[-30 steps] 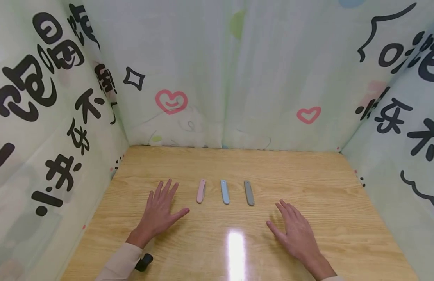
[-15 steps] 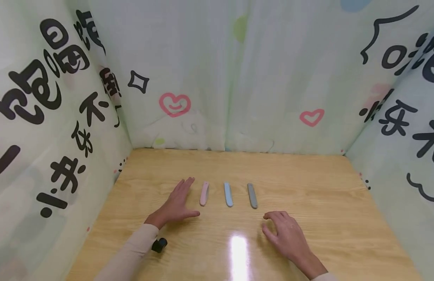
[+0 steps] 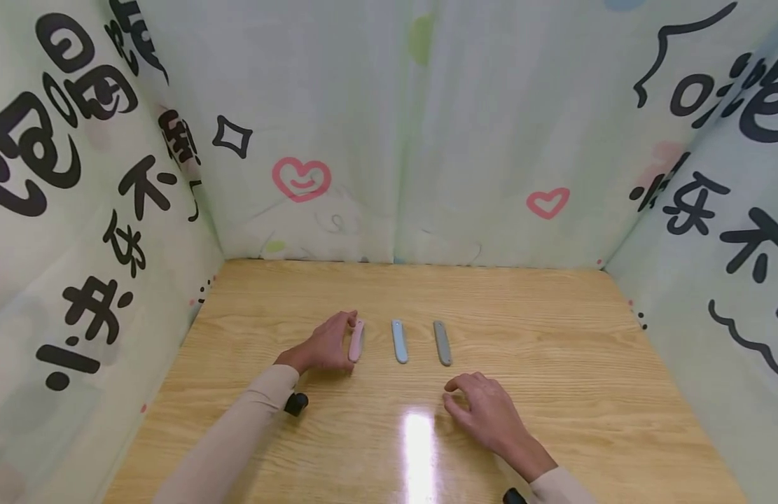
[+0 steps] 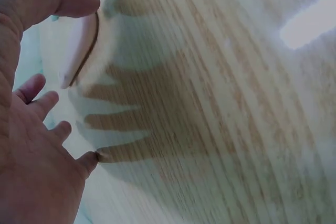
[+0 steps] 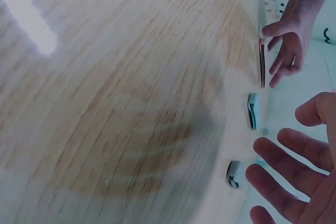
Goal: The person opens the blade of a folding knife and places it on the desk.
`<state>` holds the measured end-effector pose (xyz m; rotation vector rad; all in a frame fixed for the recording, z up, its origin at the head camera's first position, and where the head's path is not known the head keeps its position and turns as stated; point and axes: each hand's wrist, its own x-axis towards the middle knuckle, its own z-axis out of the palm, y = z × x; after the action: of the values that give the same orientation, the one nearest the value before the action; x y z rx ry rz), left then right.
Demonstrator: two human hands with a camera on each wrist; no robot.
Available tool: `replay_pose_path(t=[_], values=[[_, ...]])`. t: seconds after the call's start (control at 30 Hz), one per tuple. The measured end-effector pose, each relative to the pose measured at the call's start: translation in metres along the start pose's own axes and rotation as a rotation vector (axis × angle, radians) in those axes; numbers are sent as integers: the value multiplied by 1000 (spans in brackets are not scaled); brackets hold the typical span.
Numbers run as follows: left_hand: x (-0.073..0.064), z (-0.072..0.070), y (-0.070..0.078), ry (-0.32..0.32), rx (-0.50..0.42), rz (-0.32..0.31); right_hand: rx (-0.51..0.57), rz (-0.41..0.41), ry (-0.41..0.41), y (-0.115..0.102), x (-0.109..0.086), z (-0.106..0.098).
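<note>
Three slim folded knives lie in a row on the wooden table: pink (image 3: 357,341), light blue (image 3: 399,341) and grey (image 3: 442,344). My left hand (image 3: 325,344) reaches round the pink knife from the left, its thumb by the near end and fingertips by the far end. In the left wrist view, the thumb overlaps one end of the pink knife (image 4: 79,51), while the other fingers stay spread. My right hand (image 3: 486,413) hovers with loosely bent fingers on the near side of the grey knife and holds nothing.
The wooden table (image 3: 540,315) meets white curtains (image 3: 363,126) with black characters and hearts at the back and both sides. A bright light reflection lies on its near middle. Black wrist devices (image 3: 296,404) are strapped below the sleeves.
My left hand has moved right to the pink knife, its fingers drawing in from a wide spread. My right hand has moved left, fingers bending more. The three knives stay in place.
</note>
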<state>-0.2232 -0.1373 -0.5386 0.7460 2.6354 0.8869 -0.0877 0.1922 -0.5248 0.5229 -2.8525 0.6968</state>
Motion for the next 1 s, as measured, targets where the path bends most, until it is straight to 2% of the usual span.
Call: replay_pose_path(t=[0.23, 0.5, 0.7, 1.0], values=[[2, 2, 1, -10, 70, -29, 17, -11, -37, -3, 4, 4], [6, 1, 1, -9, 111, -64, 12, -58, -20, -9, 15, 9], [5, 2, 0, 3, 101, -76, 38, -98, 11, -14, 23, 15], [-2, 5, 15, 52, 32, -66, 58, -142, 12, -23, 29, 24]])
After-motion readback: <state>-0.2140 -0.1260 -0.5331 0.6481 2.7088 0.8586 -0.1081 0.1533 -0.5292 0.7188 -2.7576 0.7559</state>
